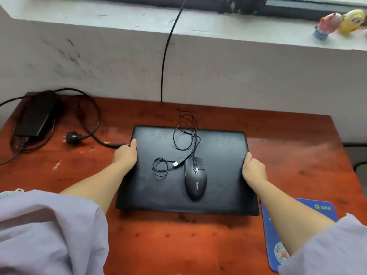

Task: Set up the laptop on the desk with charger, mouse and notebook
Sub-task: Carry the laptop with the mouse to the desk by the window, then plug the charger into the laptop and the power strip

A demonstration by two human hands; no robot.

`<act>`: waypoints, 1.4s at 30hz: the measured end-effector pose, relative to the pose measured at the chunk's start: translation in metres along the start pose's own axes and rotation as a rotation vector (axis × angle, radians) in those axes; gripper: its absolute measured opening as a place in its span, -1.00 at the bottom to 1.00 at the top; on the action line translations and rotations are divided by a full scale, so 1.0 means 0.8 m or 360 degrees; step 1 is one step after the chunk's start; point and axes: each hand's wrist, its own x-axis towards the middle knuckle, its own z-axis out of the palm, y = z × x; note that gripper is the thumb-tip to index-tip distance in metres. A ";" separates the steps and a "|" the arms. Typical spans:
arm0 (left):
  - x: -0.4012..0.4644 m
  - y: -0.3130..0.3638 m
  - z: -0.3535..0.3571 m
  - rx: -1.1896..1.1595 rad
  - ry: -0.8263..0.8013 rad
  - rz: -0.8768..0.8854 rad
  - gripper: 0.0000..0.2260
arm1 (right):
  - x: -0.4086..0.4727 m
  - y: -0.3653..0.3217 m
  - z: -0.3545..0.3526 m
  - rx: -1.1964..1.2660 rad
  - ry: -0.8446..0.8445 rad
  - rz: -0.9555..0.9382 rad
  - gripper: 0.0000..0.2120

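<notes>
A closed black laptop [218, 155] lies in the middle of the red-brown desk [168, 241]. My left hand [126, 155] grips its left edge and my right hand [253, 170] grips its right edge. On the lid rests a black wired mouse [195, 179] with its cable [184, 135] loosely coiled and the USB plug [176, 163] lying beside it. The black charger brick [35, 118] sits at the desk's back left corner, its cords looped around it and its wall plug [72, 137] lying loose. A blue notebook [321, 209] lies at the front right, partly under my right forearm.
A grey wall rises right behind the desk. A black cable [164, 56] hangs down it from the window sill to the desk's back edge. Two small toy figures [337, 22] stand on the sill at the far right.
</notes>
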 end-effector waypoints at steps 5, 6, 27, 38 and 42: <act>0.003 -0.002 0.005 0.0145 0.0021 0.0088 -0.40 | 0.001 0.002 -0.001 -0.0137 0.0048 0.0019 -0.41; 0.002 -0.003 0.005 0.0196 0.0034 0.0118 -0.41 | 0.002 0.002 -0.001 -0.0165 0.0050 0.0011 -0.42; -0.046 -0.038 -0.021 0.0407 -0.0005 0.0416 -0.65 | -0.004 -0.038 -0.026 -0.0438 0.0208 -0.0275 -0.67; 0.004 -0.084 -0.100 0.0429 0.0089 0.0958 -0.81 | -0.086 -0.205 0.046 -0.0324 0.0698 -0.0952 -0.75; 0.032 -0.090 -0.109 0.0506 0.0014 0.1183 -0.77 | -0.117 -0.263 0.089 -0.0420 0.0599 -0.1088 -0.74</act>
